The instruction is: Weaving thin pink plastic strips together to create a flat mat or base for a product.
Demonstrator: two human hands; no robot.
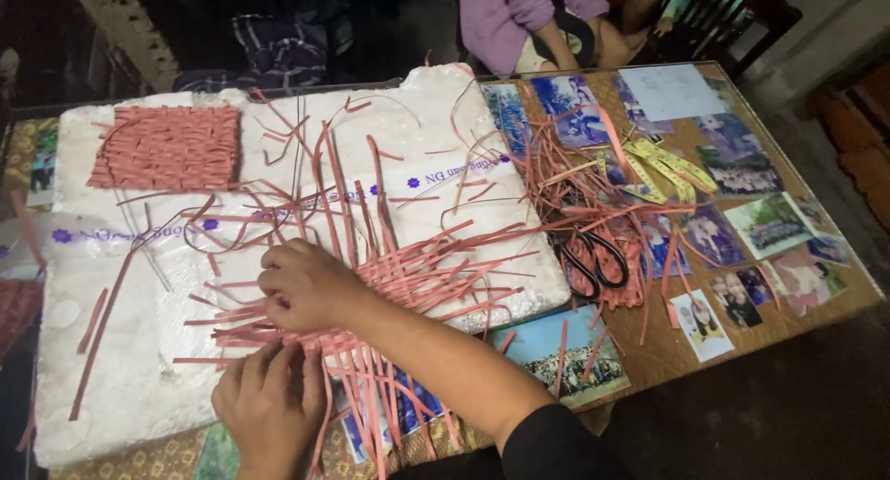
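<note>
I press my right hand (306,285), fingers curled, onto the half-woven mat of pink paper strips (408,276) lying near-centre on the white foam board (120,369). My left hand (269,401) seems to pinch loose strips; I'd keep the crossings flat and snug.

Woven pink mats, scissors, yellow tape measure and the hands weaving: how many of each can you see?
Woven pink mats: 2, a finished mat and an unfinished mat
Black scissors: 1
Yellow tape measure: 1
Weaving hands: 2, left hand and right hand, both on the pink strips
Total: 6
</note>
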